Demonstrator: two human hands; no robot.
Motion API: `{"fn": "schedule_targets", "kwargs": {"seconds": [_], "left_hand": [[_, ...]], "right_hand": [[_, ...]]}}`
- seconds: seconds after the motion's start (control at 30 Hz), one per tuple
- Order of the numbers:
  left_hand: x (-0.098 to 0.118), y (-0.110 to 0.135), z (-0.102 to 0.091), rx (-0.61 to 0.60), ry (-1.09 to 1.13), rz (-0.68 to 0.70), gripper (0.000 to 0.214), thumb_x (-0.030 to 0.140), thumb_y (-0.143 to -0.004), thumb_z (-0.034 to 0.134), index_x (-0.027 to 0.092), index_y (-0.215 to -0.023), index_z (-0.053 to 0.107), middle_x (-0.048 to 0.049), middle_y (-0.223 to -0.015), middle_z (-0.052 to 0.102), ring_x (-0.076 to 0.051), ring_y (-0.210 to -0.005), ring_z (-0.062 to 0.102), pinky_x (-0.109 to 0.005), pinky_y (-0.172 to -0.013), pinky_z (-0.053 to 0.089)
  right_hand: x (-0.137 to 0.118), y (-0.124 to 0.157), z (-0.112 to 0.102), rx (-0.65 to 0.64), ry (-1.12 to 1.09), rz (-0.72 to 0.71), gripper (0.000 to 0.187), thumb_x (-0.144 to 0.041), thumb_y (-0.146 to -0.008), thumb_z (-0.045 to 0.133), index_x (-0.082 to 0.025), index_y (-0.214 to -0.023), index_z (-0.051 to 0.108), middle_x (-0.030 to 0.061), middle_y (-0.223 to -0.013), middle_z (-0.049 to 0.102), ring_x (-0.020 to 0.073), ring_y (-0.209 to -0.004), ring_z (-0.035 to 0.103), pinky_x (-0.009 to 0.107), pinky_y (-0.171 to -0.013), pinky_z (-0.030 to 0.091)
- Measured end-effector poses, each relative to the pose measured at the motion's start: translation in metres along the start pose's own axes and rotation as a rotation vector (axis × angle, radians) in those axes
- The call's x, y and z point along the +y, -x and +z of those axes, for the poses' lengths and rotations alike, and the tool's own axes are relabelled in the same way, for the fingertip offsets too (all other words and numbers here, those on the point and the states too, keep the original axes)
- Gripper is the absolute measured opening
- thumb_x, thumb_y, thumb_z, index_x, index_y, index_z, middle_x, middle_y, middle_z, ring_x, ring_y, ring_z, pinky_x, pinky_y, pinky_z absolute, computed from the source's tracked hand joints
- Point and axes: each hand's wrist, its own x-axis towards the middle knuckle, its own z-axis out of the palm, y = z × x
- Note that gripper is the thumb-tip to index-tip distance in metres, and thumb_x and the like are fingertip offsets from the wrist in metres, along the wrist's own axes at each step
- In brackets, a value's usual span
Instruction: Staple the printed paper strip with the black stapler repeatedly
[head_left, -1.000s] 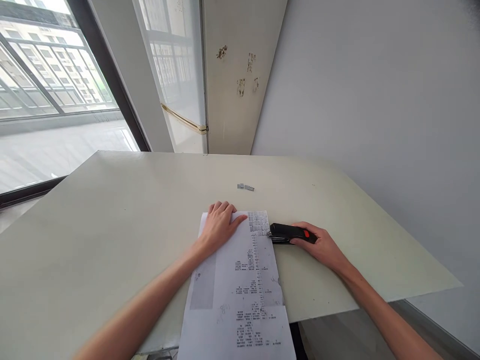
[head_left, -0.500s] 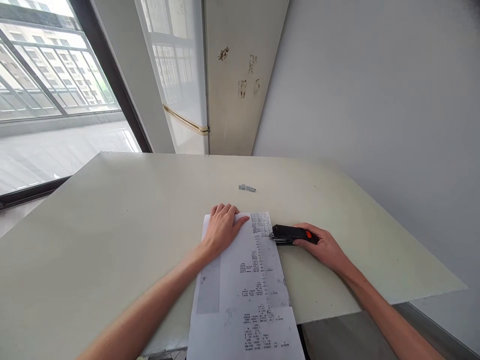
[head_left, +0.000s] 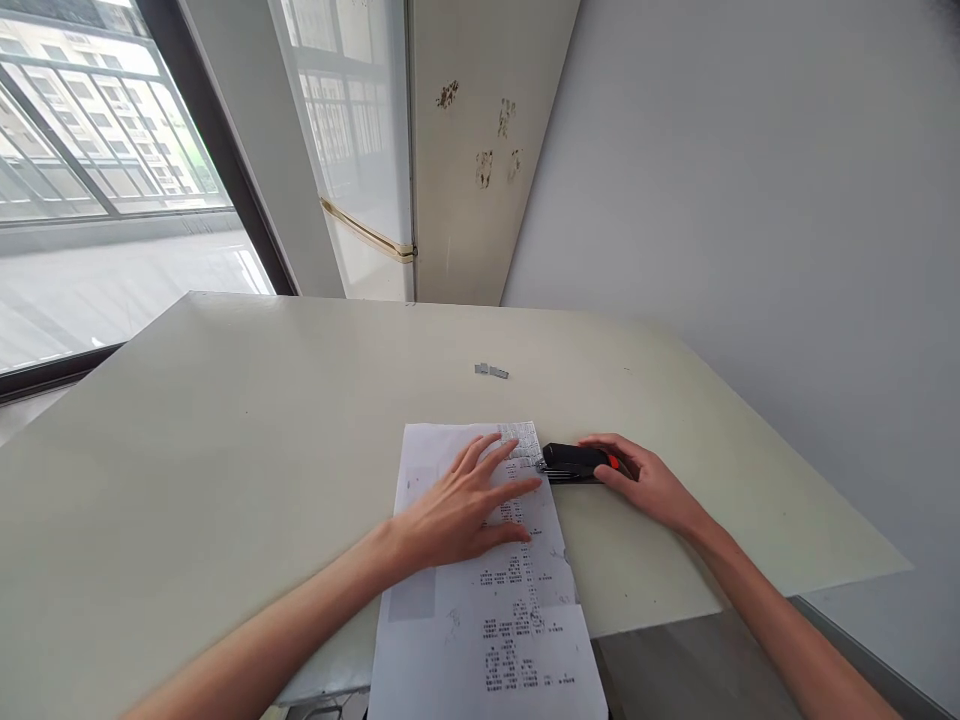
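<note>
A left hand (head_left: pixel 466 512) lies spread open, palm down, across printed paper (head_left: pixel 439 655) on a pale table (head_left: pixel 300 400) as the right hand (head_left: pixel 654 487) grips a black stapler (head_left: pixel 573 457) at the paper's right edge.

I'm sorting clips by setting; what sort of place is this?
Probably a room in an apartment: what looks like a refrigerator stands beyond the table, and a window shows railings and buildings.

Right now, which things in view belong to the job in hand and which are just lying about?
Job in hand:
paper, left hand over it
stapler at the paper's right edge, right hand on it

Apparently just lying about:
small grey strips on the table
</note>
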Motion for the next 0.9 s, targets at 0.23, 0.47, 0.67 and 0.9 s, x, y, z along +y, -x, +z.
{"fn": "schedule_targets", "kwargs": {"seconds": [0.23,0.47,0.67,0.9], "left_hand": [[0.009,-0.001,0.008,-0.029,-0.019,0.019,0.06,0.064,-0.1,0.055,0.035,-0.152,0.055,-0.0085,-0.175,0.021,-0.042,-0.16,0.018,-0.065,-0.127,0.027],[0.011,-0.004,0.016,-0.019,0.022,0.043,0.058,0.062,-0.099,0.058,0.035,-0.15,0.057,-0.0051,-0.176,0.016,-0.039,-0.161,0.014,-0.063,-0.129,0.025],[0.01,-0.005,0.015,-0.02,0.022,0.018,0.066,0.064,-0.1,0.056,0.028,-0.155,0.052,-0.0109,-0.175,0.016,-0.039,-0.161,0.011,-0.062,-0.129,0.026],[0.011,-0.007,0.02,-0.005,0.046,0.015,0.059,0.061,-0.102,0.055,0.031,-0.153,0.053,-0.007,-0.176,0.017,-0.036,-0.162,0.011,-0.06,-0.129,0.026]], "right_hand": [[-0.03,-0.006,0.012,0.064,0.071,0.031,0.056,-0.071,-0.101,0.043,-0.032,-0.136,0.064,0.0074,-0.151,0.061,0.0312,-0.141,0.054,0.048,-0.116,0.044],[-0.05,-0.036,0.032,0.068,0.187,0.008,0.059,-0.07,-0.105,0.03,-0.035,-0.134,0.068,0.0017,-0.15,0.062,0.0323,-0.148,0.046,0.053,-0.126,0.032],[-0.056,-0.045,0.037,0.039,0.252,0.053,0.065,-0.073,-0.104,0.027,-0.034,-0.132,0.071,0.0017,-0.152,0.061,0.0342,-0.15,0.045,0.057,-0.125,0.033],[-0.059,-0.042,0.038,0.01,0.284,0.072,0.065,-0.073,-0.104,0.027,-0.035,-0.139,0.067,-0.0005,-0.158,0.056,0.0344,-0.152,0.041,0.057,-0.126,0.031]]}}
